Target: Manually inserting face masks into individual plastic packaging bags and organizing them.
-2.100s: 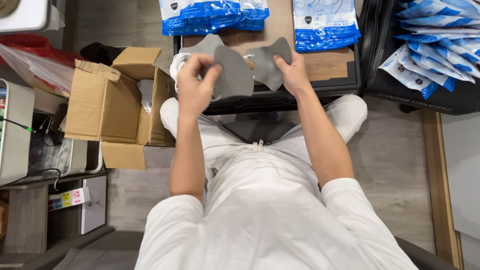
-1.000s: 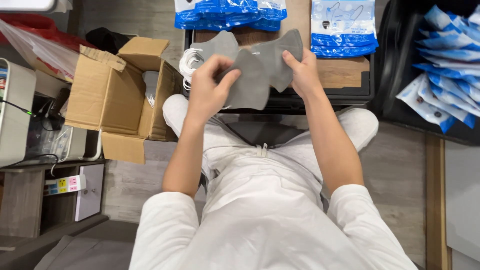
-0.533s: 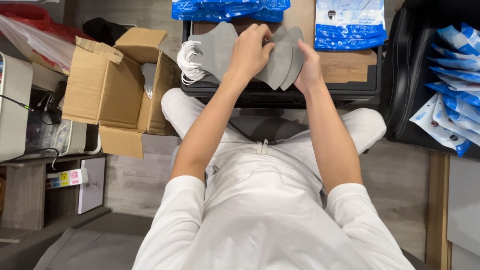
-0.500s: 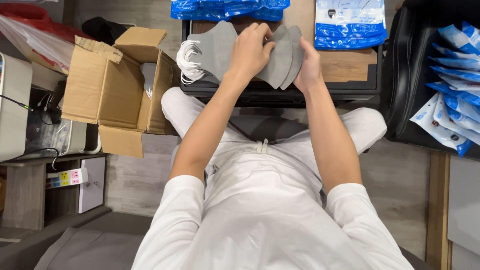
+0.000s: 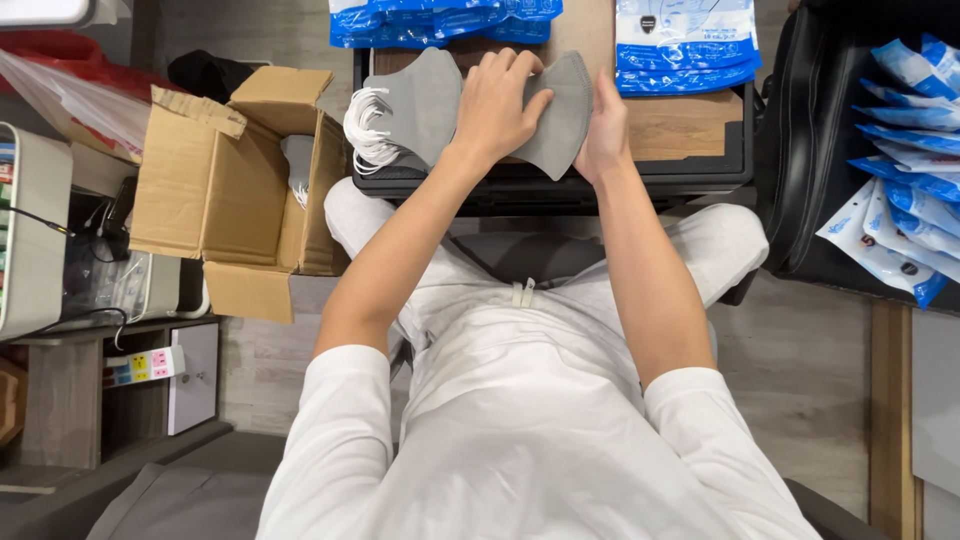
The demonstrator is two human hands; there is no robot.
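Moved since two seconds ago: grey masks (image 5: 425, 105), then held apart and spread in both hands, now gathered into one stack at the top centre of the frame, with the left hand (image 5: 497, 105) shifted across from the stack's left edge onto its middle. Left hand laid flat, fingers spread and pressing down on the top mask, seemingly to keep the pile squared and flattened. Right hand (image 5: 605, 125) set edgewise against the right side of the stack, fingers curled round its edge, apparently bracing it so nothing slides off. Stack resting on a small brown worktop (image 5: 690, 125) framed in black, just above the lap. White ear loops (image 5: 365, 130) bunched and spilling off the left end of the stack. Behind, along the top edge, blue and white sealed packets (image 5: 685, 40) lying on the worktop. At upper left, an open cardboard box (image 5: 215, 185) standing on the floor close to the left knee, within easy reach. At far right, more blue packets (image 5: 910, 150) fanned in a black container. White shirt and pale trousers filling the lower frame.
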